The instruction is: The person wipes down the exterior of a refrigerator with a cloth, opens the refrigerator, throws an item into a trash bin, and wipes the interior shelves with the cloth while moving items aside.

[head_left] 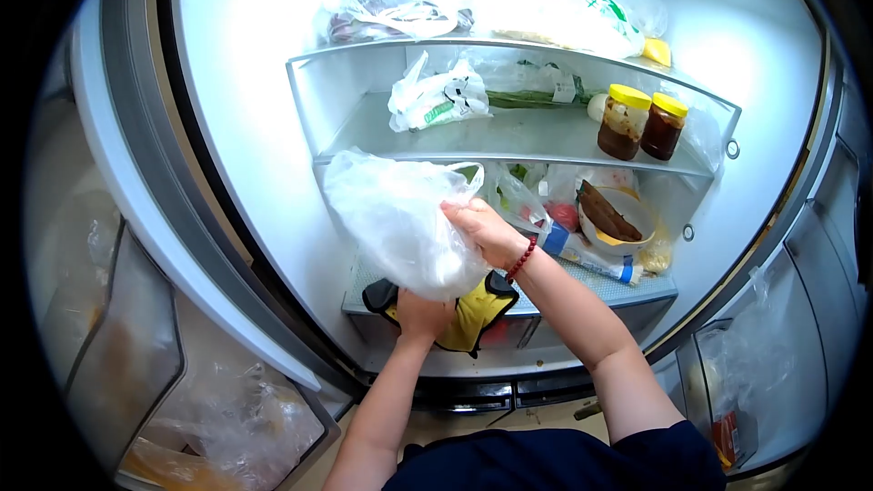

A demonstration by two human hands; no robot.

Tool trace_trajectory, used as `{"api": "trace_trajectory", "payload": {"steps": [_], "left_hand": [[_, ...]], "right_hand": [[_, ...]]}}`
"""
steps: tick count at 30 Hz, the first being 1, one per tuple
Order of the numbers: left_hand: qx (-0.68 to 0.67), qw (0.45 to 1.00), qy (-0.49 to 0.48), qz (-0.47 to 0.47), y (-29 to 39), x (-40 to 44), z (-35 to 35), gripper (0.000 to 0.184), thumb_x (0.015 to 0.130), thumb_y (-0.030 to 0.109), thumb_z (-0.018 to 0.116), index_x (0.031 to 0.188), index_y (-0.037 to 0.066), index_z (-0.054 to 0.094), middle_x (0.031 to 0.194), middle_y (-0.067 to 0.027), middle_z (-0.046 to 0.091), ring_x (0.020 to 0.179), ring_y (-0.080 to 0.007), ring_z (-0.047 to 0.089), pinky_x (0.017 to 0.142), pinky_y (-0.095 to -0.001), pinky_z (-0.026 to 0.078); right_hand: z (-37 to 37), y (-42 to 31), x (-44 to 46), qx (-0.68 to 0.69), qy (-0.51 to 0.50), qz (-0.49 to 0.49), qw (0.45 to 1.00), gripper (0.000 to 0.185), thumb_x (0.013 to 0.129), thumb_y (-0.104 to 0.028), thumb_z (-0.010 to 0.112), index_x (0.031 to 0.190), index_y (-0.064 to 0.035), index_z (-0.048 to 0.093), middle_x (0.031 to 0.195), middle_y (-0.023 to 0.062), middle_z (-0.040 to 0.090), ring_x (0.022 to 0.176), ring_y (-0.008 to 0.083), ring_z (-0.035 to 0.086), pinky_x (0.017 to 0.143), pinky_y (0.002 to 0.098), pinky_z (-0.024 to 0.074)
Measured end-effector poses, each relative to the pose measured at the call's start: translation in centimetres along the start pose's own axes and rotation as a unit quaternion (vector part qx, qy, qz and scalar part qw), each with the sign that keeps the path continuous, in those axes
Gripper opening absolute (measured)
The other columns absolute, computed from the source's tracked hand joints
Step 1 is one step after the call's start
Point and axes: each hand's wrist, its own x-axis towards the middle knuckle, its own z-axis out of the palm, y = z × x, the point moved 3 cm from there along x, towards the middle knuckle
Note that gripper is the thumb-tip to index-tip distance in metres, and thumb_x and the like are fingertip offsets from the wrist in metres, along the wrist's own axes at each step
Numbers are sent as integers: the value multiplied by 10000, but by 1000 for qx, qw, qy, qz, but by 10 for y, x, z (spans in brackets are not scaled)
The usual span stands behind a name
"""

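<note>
My right hand (pixel 486 232), with a red bead bracelet at the wrist, is closed on a white translucent plastic bag (pixel 391 214) in front of the lower part of an open fridge. Something pale shows faintly inside the bag's lower end. Below the bag, my left hand (pixel 423 316) is closed on a yellow cloth (pixel 473 316) with dark edging, which lies at the front edge of the lowest shelf (pixel 591 295). The bag hides part of that shelf.
On the middle shelf (pixel 536 132) are two yellow-lidded jars (pixel 624 123) and a white bag (pixel 441 95). A bowl (pixel 627 223) stands lower right, beside a blue-and-white packet (pixel 591 255). Bags fill the top shelf. Open doors with bins (pixel 136 336) flank both sides.
</note>
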Motion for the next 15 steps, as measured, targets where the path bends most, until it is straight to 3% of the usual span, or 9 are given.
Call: {"api": "trace_trajectory", "payload": {"steps": [1, 4, 5, 8, 9, 11, 14, 15], "left_hand": [[-2, 1000, 3, -1, -4, -4, 7, 312, 794, 221, 552, 1037, 71, 679, 1045, -136, 665, 1006, -316, 601, 905, -482, 440], [9, 985, -135, -107, -9, -7, 13, 366, 818, 252, 556, 1114, 68, 668, 1093, -165, 656, 1035, -356, 595, 875, -462, 477], [-39, 949, -250, -186, -9, -3, 13, 375, 826, 245, 542, 1113, 34, 662, 1142, -178, 640, 1087, -357, 579, 936, -468, 448], [-22, 995, -75, -63, -14, -13, 23, 385, 835, 234, 528, 1118, 4, 653, 1172, -198, 626, 1139, -349, 555, 1006, -485, 393], [-38, 993, -80, -75, -15, -15, 25, 387, 840, 228, 526, 1121, -9, 647, 1199, -203, 615, 1174, -343, 536, 1045, -501, 346], [-29, 995, -69, -63, -16, -17, 29, 378, 826, 224, 547, 1101, -15, 646, 1189, -200, 620, 1159, -336, 545, 1031, -509, 359], [-24, 996, -63, -60, -17, -18, 30, 379, 818, 227, 561, 1098, -14, 647, 1182, -195, 626, 1157, -327, 548, 1024, -517, 364], [-23, 996, -64, -61, -17, -18, 29, 379, 818, 227, 561, 1099, -13, 647, 1182, -194, 626, 1156, -326, 549, 1024, -518, 363]], "right_hand": [[14, -14, -6, -2, -36, 2, 999, 355, 966, -199, 552, 1233, 33, 532, 1139, 88, 638, 976, 141, 639, 828, 304, 534], [50, -52, -7, 28, -48, -37, 998, 363, 968, -205, 549, 1235, 40, 526, 1138, 96, 637, 964, 144, 642, 821, 304, 536], [57, -63, 0, 24, -50, -43, 998, 364, 969, -215, 547, 1227, 41, 530, 1125, 100, 641, 950, 144, 645, 815, 304, 537], [74, -98, 18, 14, 13, -80, 997, 265, 973, -240, 540, 1078, -2, 586, 977, 47, 646, 797, 115, 620, 706, 295, 520], [74, -105, 29, -3, 25, -103, 994, 249, 972, -247, 537, 1013, -7, 585, 910, 43, 627, 744, 111, 584, 656, 291, 486], [70, -114, 51, -39, 47, -147, 987, 264, 969, -261, 529, 882, -17, 583, 775, 35, 590, 639, 105, 513, 556, 282, 417], [77, -125, 62, -44, 96, -182, 978, 285, 977, -278, 513, 832, -43, 580, 706, 13, 543, 597, 97, 438, 560, 268, 349], [78, -128, 66, -60, 101, -186, 975, 281, 982, -275, 502, 874, -33, 594, 752, 19, 575, 655, 111, 504, 645, 289, 420]]}}
